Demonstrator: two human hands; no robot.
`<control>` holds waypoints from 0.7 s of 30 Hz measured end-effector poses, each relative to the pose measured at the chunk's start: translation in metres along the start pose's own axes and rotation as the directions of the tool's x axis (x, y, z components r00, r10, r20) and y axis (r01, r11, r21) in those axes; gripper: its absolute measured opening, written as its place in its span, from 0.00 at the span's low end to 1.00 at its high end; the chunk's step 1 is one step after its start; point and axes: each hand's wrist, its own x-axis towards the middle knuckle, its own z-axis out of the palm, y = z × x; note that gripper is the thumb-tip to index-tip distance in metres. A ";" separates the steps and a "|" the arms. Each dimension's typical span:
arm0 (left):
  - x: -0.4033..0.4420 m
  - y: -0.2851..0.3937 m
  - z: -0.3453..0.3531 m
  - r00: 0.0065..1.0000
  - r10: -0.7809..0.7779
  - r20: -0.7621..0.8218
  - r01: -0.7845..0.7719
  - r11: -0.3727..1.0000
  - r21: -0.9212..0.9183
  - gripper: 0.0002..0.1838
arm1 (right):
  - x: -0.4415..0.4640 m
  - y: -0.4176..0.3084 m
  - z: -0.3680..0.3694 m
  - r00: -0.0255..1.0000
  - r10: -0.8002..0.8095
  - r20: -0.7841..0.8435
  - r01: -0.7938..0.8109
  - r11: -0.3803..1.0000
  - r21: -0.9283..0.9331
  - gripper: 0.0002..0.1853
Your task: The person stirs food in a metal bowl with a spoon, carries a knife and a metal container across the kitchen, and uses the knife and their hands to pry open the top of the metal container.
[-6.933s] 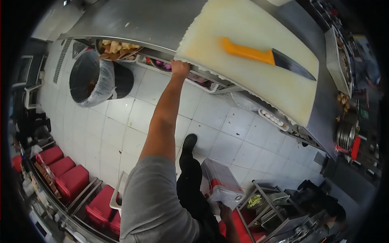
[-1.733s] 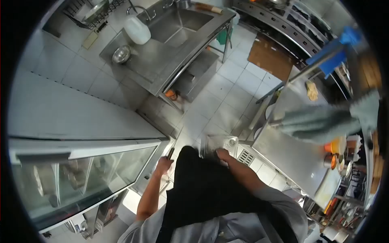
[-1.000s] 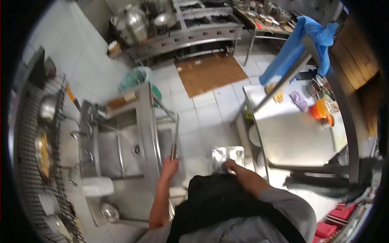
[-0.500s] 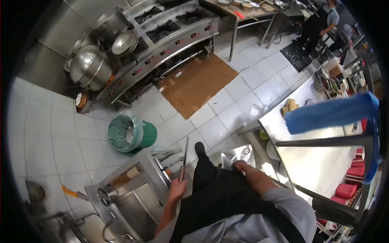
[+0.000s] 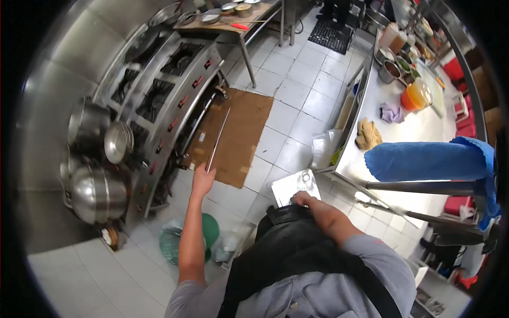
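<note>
The operator stands on a white tiled floor (image 5: 292, 127), with the stove to the left and the work desk to the right.

Left hand (image 5: 203, 181): extended forward, ahead of the apron (image 5: 297, 246). The fingers are closed narrowly around the near end of a long thin metal tool (image 5: 217, 143). The tool points forward and slightly right, its free end tapering to a narrow tip. From the head view it lies across the line of sight to a brown cardboard sheet (image 5: 244, 130) on the floor.

Right hand (image 5: 302, 199): held close to the front of the apron. The fingers are closed on the near side of a container (image 5: 291, 184) with a pale, shiny, square top; the exact grip point is too small to make out. The container is just ahead of the apron, near the corner of the desk (image 5: 354, 163).

Surroundings, left: stove (image 5: 175, 114) with red knobs; large metal pot (image 5: 98, 193); green bin (image 5: 210, 230) beyond the left forearm.

Surroundings, right: on the desk, a tan cloth (image 5: 367, 134), a purple cloth (image 5: 392, 113) and an orange tub (image 5: 416, 96). A blue cloth (image 5: 424, 161) hangs over a metal rail (image 5: 419, 188) at the near side.
</note>
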 end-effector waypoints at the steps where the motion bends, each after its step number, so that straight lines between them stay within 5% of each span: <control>1: 0.025 0.011 -0.002 0.999 0.029 0.026 -0.030 0.999 0.021 0.16 | 0.030 0.009 -0.001 0.986 -0.147 0.084 0.154 0.985 -0.083 0.17; 2: 0.051 0.021 -0.005 0.998 0.058 0.039 -0.060 0.997 0.041 0.16 | 0.029 -0.006 -0.034 0.983 -0.159 0.096 0.173 0.971 -0.165 0.18; 3: 0.071 0.022 0.000 0.995 0.092 0.040 -0.094 0.995 0.037 0.15 | 0.088 0.016 0.012 0.996 0.080 -0.040 -0.079 0.996 0.036 0.19; 5: 0.100 0.032 0.007 0.990 0.109 0.085 -0.112 0.993 0.033 0.15 | 0.107 0.000 -0.021 0.957 0.288 -0.038 -0.243 0.866 0.437 0.21; 9: 0.131 0.030 0.041 0.982 0.024 0.186 -0.034 0.998 0.049 0.15 | 0.096 -0.029 -0.136 0.892 0.388 0.230 -0.451 0.748 0.486 0.19; 11: 0.142 0.037 0.054 0.981 0.033 0.193 -0.055 0.992 0.113 0.15 | 0.203 0.016 -0.068 0.984 0.123 0.133 -0.151 0.961 0.231 0.17; 13: 0.175 0.015 0.080 0.953 -0.093 0.287 0.076 0.995 0.070 0.16 | 0.235 0.050 -0.069 0.972 0.134 0.191 -0.169 0.969 0.180 0.16; 17: 0.250 -0.005 0.100 0.911 -0.134 0.391 0.182 0.979 -0.088 0.17 | 0.250 0.072 -0.062 0.967 0.207 -0.149 -0.178 0.966 0.185 0.20; 19: 0.315 -0.012 0.107 0.885 -0.125 0.449 0.242 0.947 -0.214 0.17 | 0.274 0.132 -0.117 0.925 0.197 -0.325 -0.166 0.979 0.120 0.22; 20: 0.346 -0.033 0.118 0.890 -0.094 0.445 0.182 0.970 -0.159 0.16 | 0.264 0.132 -0.172 0.961 0.274 -0.048 -0.247 0.919 0.307 0.24; 21: 0.377 -0.028 0.108 0.862 -0.141 0.486 0.217 0.971 -0.103 0.15 | 0.268 0.139 -0.206 0.980 0.135 0.144 -0.144 0.988 0.052 0.23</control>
